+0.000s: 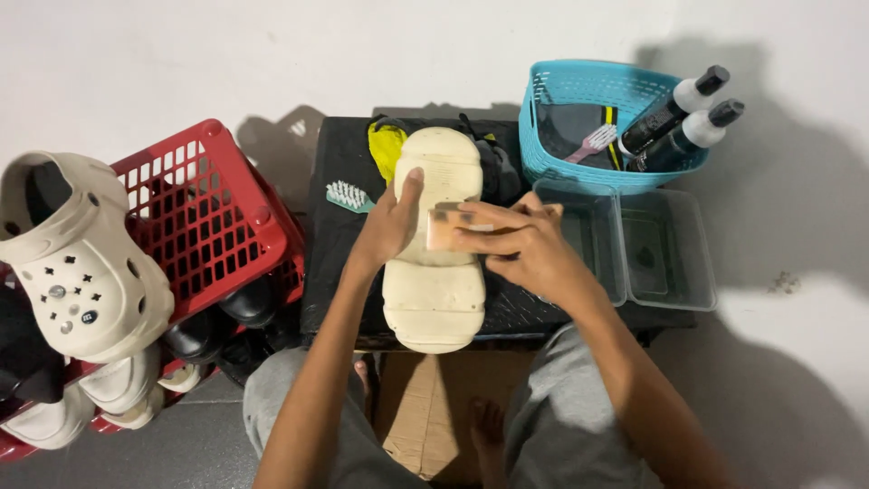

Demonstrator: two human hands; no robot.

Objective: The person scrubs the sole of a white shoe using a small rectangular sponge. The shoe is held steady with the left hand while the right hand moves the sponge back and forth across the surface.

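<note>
While your left hand (391,222) pinches the cream clog's (434,272) waist at frame centre, your right hand (520,243) clasps a small block (445,228); the foam looks light, springy, slightly slick.

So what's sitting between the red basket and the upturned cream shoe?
In the head view, a small teal-handled brush lies on the black mat, between the red basket and the cream shoe.

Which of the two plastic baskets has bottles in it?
The turquoise plastic basket at the back right: two dark spray bottles lean in it. The red plastic basket stands left, tipped.
</note>
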